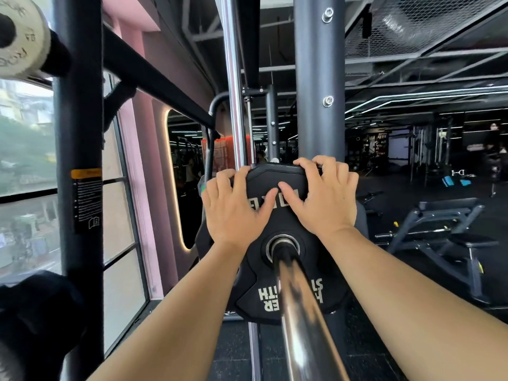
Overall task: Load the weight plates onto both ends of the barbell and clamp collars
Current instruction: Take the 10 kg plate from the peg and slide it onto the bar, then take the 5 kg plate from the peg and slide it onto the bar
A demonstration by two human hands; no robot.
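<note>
Black rubber rim gripped by left hand (233,204) and right hand (321,196), side by side, fingers hooked over. Under them, weight plate (247,292) already threaded on chrome barbell (298,303), long axis straight ahead, neither hand nearer. Calls, likely, for an even push forward.

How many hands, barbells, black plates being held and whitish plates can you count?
Hands: 2, the left hand and the right hand
Barbell: 1
Black plate, gripped by both hands: 1
Whitish plate, upper left: 1
Total: 5
</note>
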